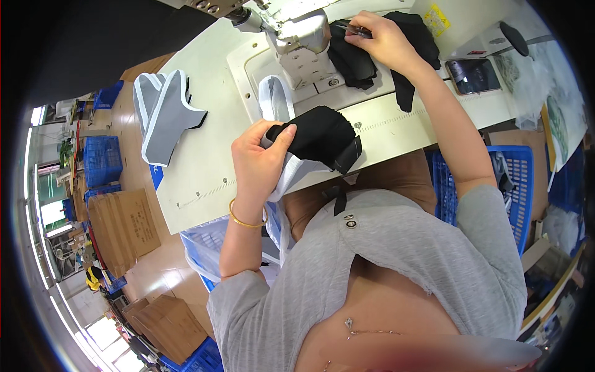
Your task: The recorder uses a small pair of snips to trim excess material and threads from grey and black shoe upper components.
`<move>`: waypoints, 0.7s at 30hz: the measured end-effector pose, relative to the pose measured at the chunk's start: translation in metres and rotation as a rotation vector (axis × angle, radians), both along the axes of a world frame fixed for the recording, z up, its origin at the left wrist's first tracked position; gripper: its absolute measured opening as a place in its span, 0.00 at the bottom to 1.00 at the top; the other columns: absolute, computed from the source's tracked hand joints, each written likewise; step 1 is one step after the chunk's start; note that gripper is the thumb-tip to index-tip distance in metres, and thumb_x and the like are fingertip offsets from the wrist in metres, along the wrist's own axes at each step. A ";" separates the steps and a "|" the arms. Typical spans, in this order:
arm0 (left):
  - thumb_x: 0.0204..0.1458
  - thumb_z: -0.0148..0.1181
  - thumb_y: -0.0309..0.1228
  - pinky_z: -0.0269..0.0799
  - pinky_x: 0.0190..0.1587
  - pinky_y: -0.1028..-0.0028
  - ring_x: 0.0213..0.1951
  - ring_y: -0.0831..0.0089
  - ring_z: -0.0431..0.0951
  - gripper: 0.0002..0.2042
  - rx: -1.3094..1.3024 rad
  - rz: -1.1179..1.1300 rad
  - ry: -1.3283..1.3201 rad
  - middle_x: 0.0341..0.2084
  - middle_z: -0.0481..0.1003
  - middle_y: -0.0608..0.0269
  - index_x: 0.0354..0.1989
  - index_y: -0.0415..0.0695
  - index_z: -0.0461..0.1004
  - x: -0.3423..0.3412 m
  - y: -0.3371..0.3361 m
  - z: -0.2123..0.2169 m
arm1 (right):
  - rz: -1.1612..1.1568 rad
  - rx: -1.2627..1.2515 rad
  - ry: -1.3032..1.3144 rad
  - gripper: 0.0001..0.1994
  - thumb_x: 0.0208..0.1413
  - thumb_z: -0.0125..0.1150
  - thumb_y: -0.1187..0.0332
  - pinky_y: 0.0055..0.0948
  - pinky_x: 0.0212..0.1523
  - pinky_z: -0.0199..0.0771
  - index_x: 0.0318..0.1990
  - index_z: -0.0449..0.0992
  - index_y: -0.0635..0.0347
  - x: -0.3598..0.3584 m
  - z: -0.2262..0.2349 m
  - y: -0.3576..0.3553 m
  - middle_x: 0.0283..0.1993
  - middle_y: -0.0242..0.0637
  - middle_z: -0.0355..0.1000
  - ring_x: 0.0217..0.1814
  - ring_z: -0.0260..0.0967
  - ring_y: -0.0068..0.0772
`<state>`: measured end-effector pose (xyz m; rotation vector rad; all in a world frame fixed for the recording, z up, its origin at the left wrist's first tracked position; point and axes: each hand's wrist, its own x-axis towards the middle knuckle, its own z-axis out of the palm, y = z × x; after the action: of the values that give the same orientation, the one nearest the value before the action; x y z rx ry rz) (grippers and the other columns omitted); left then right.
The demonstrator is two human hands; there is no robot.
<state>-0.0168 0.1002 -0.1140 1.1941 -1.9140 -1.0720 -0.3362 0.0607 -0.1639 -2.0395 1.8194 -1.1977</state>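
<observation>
My left hand (259, 155) is closed on a black fabric piece (322, 135) at the near edge of the sewing table (204, 192), thumb on top. A grey strip with white edging (276, 98) runs beneath that hand and toward the sewing machine (302, 46). Right of the machine head, my right hand (385, 43) grips a small dark metal tool (354, 29), probably thread snips, mostly covered by the fingers. Its tip is over a stack of black fabric pieces (350, 59). More black pieces (414, 37) lie beyond that wrist.
Grey pieces with white edging (162, 115) lie on the table's left side. A phone (473, 76) rests at the right. Blue crates (520, 186) flank the table, one below its left edge lined with clear plastic (207, 242). Cardboard boxes (123, 226) stand on the floor at left.
</observation>
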 end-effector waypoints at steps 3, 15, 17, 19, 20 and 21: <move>0.51 0.68 0.27 0.64 0.29 0.81 0.25 0.84 0.68 0.07 0.020 0.016 0.006 0.21 0.75 0.70 0.29 0.35 0.79 0.005 -0.001 -0.004 | 0.027 -0.111 -0.110 0.09 0.52 0.66 0.72 0.26 0.39 0.69 0.39 0.74 0.62 0.016 0.018 0.013 0.38 0.35 0.72 0.36 0.69 0.28; 0.52 0.67 0.25 0.66 0.31 0.83 0.27 0.85 0.71 0.05 0.053 0.016 0.020 0.23 0.77 0.71 0.31 0.35 0.80 0.009 -0.002 -0.004 | 0.002 0.119 -0.275 0.08 0.53 0.65 0.73 0.24 0.36 0.69 0.38 0.74 0.65 0.015 0.032 0.013 0.30 0.30 0.71 0.33 0.66 0.20; 0.51 0.67 0.25 0.66 0.31 0.83 0.27 0.85 0.71 0.05 0.094 0.029 0.034 0.23 0.77 0.71 0.31 0.35 0.81 0.010 -0.002 -0.005 | -0.002 0.156 -0.353 0.09 0.52 0.67 0.73 0.24 0.36 0.69 0.38 0.74 0.64 0.014 0.036 0.019 0.30 0.30 0.71 0.32 0.66 0.19; 0.50 0.69 0.28 0.58 0.25 0.82 0.21 0.86 0.62 0.07 0.082 0.065 0.117 0.18 0.72 0.72 0.32 0.38 0.81 0.014 -0.002 -0.008 | 0.041 0.159 -0.451 0.09 0.51 0.68 0.74 0.23 0.36 0.69 0.38 0.75 0.62 0.029 0.062 0.039 0.30 0.28 0.71 0.33 0.66 0.18; 0.50 0.69 0.27 0.56 0.24 0.82 0.21 0.87 0.62 0.06 0.079 0.043 0.097 0.18 0.71 0.73 0.33 0.39 0.82 0.011 -0.005 -0.005 | 0.059 0.175 -0.420 0.10 0.50 0.69 0.73 0.24 0.36 0.70 0.38 0.75 0.63 0.034 0.089 0.061 0.30 0.30 0.72 0.32 0.68 0.21; 0.50 0.69 0.27 0.56 0.24 0.82 0.21 0.87 0.62 0.06 0.080 0.046 0.092 0.18 0.71 0.73 0.33 0.39 0.82 0.010 -0.005 -0.004 | 0.099 0.196 -0.397 0.11 0.50 0.69 0.73 0.24 0.36 0.71 0.39 0.75 0.64 0.044 0.101 0.075 0.30 0.33 0.73 0.31 0.70 0.23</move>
<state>-0.0069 0.0955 -0.1181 1.2049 -1.7809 -1.1678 -0.2926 0.1357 -0.0629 -1.6265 1.5592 -1.2344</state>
